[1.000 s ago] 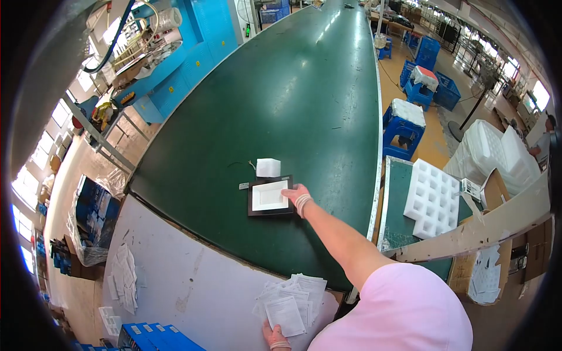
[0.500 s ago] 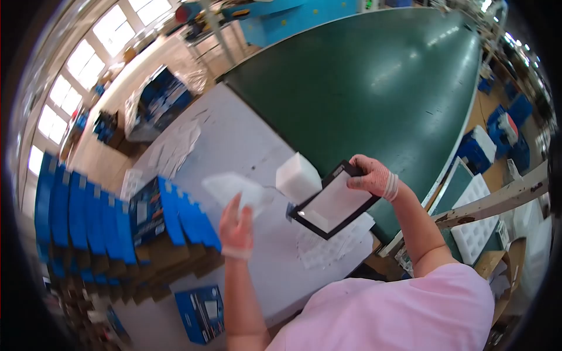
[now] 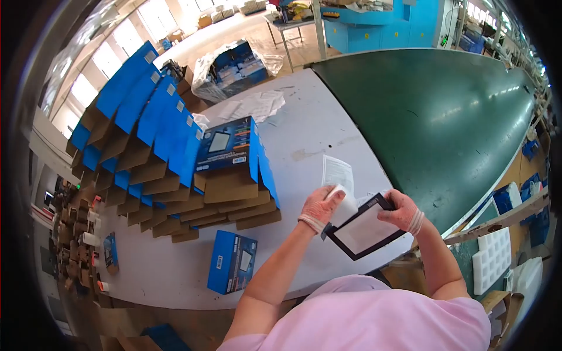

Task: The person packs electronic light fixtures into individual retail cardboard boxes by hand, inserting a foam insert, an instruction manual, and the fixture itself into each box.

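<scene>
My right hand (image 3: 401, 212), in a pale glove, grips the upper right corner of a flat panel (image 3: 364, 229) with a black frame and a whitish face. The panel is tilted over the near part of the table. At its left edge my left hand (image 3: 319, 208), also gloved, is closed on a white block (image 3: 346, 209). Just beyond those fingers a printed leaflet (image 3: 338, 172) sticks up, its lower end hidden behind the hand and block.
Overlapping blue cardboard boxes (image 3: 161, 126) with open brown flaps fill the table's left side. A closed blue box (image 3: 232, 262) stands near the front edge. Loose papers (image 3: 254, 106) lie farther back. A green conveyor surface (image 3: 427, 123) borders the grey tabletop (image 3: 310, 131) on the right.
My left hand, earlier open beside a blurred white sheet, has moved right and closed on the white block, which stood on the table. My right hand still holds the panel. The view has turned left.
</scene>
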The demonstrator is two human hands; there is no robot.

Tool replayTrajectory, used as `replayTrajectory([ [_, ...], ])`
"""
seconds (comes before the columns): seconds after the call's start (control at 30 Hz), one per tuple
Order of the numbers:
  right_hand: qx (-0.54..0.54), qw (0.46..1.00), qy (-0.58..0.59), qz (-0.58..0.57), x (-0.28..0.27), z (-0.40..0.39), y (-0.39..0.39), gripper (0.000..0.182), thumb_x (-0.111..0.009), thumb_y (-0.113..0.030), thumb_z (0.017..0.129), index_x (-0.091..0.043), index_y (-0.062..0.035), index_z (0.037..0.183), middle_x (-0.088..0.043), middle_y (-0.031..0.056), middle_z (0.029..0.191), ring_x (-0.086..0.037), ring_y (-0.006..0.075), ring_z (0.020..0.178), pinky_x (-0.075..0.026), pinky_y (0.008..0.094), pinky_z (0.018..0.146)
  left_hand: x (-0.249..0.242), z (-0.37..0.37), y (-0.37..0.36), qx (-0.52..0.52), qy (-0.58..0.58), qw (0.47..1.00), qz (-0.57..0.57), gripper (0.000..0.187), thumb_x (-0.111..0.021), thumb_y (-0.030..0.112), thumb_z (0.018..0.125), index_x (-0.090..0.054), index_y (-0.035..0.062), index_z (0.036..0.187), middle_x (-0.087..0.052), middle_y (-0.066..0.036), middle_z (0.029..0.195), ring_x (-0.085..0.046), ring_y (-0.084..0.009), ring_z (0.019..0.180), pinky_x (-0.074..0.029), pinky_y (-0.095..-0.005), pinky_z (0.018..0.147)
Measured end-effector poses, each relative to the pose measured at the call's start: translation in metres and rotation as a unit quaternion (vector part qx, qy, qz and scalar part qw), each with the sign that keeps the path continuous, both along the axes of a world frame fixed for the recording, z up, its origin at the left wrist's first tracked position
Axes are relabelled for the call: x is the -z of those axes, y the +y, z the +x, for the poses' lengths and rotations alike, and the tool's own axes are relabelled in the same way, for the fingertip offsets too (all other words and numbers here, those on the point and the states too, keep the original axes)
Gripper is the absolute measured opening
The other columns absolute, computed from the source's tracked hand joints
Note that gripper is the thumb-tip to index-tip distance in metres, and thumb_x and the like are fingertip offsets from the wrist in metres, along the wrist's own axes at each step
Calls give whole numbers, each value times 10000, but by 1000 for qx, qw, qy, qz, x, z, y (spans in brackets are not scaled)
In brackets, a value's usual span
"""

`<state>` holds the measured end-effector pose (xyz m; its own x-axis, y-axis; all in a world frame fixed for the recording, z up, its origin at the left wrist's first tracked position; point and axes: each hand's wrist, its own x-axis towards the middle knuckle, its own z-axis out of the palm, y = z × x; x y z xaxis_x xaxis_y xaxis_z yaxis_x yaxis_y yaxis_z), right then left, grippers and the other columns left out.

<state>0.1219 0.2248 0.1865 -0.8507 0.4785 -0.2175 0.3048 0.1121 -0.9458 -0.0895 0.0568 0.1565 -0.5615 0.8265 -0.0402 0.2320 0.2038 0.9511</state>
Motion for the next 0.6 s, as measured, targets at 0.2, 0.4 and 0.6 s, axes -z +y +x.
replayTrajectory([
  [0.2,-56,959,-154,229,8,2,-23,459,-704,-299,758,-594,-70,1141,-640,146,1093,-605,296,1043,-482,396,877,-87,-83,-69,-160,458,874,-20,523,-736,178,742,-605,32,1226,-615,-206,1163,-546,-389,1127,-408,-494,1014],
  [0.4,-126,908,-253,309,50,-27,-61,366,-620,-224,783,-526,-117,1120,-656,172,886,-651,385,857,-509,478,723,-116,-180,-84,29,732,622,-275,554,-585,274,847,-495,73,1355,-429,-113,1439,-323,-298,1370,-235,-510,1133],
  [0.6,-132,905,-263,307,41,-29,-75,407,-609,-198,780,-545,-126,1175,-670,155,925,-657,372,876,-523,456,728,-23,-294,-70,186,823,433,-317,490,-476,202,875,-499,165,1362,-460,13,1438,-306,-178,1398,-218,-503,1143],
])
